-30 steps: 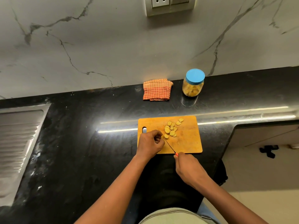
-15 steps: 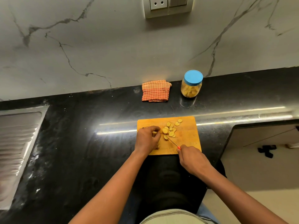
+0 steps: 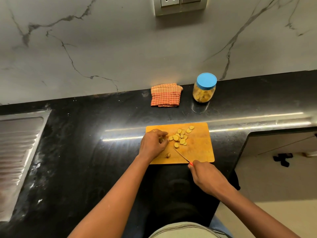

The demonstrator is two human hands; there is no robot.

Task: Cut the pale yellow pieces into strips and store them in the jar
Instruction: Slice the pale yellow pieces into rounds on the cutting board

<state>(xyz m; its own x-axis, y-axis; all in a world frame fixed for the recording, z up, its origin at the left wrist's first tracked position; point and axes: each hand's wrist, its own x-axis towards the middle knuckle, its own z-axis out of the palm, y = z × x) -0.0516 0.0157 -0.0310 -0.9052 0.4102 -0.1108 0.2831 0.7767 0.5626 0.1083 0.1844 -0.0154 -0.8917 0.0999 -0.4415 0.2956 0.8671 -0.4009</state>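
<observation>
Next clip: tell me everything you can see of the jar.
The jar is clear, plastic or glass by its look, closed with a round blue lid. It stands upright on the black counter near the marble wall, right of the folded checked cloth and beyond the cutting board. Pale yellow pieces partly fill it. Nothing but the counter touches it.

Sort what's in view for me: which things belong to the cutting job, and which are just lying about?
Job: pale yellow slices, knife in right hand, cutting board, blue-lidded jar.
Lying about: folded checked cloth, wall socket, sink drainboard.
</observation>
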